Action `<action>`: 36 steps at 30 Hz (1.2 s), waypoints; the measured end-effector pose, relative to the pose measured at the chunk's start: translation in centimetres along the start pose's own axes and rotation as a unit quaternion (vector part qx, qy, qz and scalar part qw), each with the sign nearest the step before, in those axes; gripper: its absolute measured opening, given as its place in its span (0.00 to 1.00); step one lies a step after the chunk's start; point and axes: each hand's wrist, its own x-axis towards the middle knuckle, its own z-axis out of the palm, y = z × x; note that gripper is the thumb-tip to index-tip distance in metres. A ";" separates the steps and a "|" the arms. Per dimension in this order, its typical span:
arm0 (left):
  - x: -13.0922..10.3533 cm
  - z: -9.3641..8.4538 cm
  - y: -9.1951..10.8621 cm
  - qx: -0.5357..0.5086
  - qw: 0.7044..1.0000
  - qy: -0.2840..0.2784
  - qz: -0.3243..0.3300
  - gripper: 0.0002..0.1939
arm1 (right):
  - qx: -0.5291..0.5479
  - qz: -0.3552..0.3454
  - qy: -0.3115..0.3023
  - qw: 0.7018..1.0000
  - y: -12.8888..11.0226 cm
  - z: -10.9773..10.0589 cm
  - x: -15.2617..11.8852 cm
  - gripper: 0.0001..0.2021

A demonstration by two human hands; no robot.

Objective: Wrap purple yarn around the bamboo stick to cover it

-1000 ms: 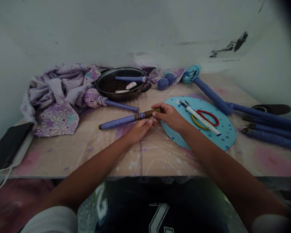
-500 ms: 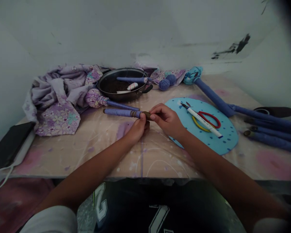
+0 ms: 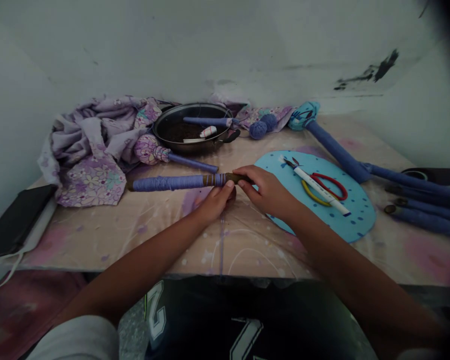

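A brown stick (image 3: 168, 183), mostly wound with blue-purple yarn, lies crosswise between my hands above the table. Toward its right end the wraps are spaced and bare wood shows. My left hand (image 3: 218, 202) is closed on the stick from below, with the thumb against the wrapped part. Around the bare right end, my right hand (image 3: 260, 190) pinches with thumb and fingers. A strand of yarn (image 3: 221, 245) hangs from near my left hand down over the table's front edge.
Behind stand a black pan (image 3: 191, 146) and balls of yarn (image 3: 258, 128). Floral cloth (image 3: 93, 175) and a phone-like black object (image 3: 18, 215) lie left. A blue spotted mat (image 3: 285, 200) holds a marker (image 3: 322, 192); several wrapped sticks (image 3: 427, 220) lie right.
The stick has swung toward me and extends farther left, with more of its wrapped length showing. Both hands keep hold near its right end. The view has shifted slightly.
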 end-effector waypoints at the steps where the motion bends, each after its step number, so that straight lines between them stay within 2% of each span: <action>1: 0.0 0.0 0.0 -0.007 1.000 -0.012 0.001 0.30 | -0.008 -0.002 -0.006 1.000 -0.1 -0.1 0.0 0.11; 4: 0.1 0.0 0.1 -0.032 0.999 -0.016 0.001 0.30 | -0.030 -0.010 -0.017 0.999 -0.4 -0.3 -0.2 0.12; 8: 0.1 0.0 0.5 -0.077 0.996 0.035 -0.014 0.24 | -0.051 0.002 -0.005 0.999 -0.2 0.1 -0.3 0.15; 14: 0.1 0.1 1.5 -0.152 0.984 0.085 -0.023 0.18 | -0.034 -0.010 -0.022 0.999 1.1 0.1 -0.1 0.11; 19: 0.2 -0.1 2.1 -0.147 0.980 0.134 -0.006 0.16 | -0.010 -0.006 -0.032 0.999 1.5 -0.5 -0.1 0.10; 24: 0.3 -0.4 2.6 -0.133 0.975 0.176 0.037 0.16 | 0.011 0.010 -0.038 0.999 1.8 -0.9 -0.1 0.09; 28: 0.3 -0.7 3.3 -0.128 0.969 0.206 0.046 0.17 | 0.028 0.015 -0.039 0.999 2.1 -1.3 -0.1 0.08; 32: 0.2 -0.9 3.6 -0.126 0.968 0.212 0.046 0.18 | 0.046 0.041 -0.042 0.997 2.1 -1.5 -0.1 0.08; 36: 0.3 -0.8 2.9 -0.132 0.970 0.200 0.044 0.19 | 0.065 0.087 -0.027 0.994 2.4 -0.8 -0.3 0.06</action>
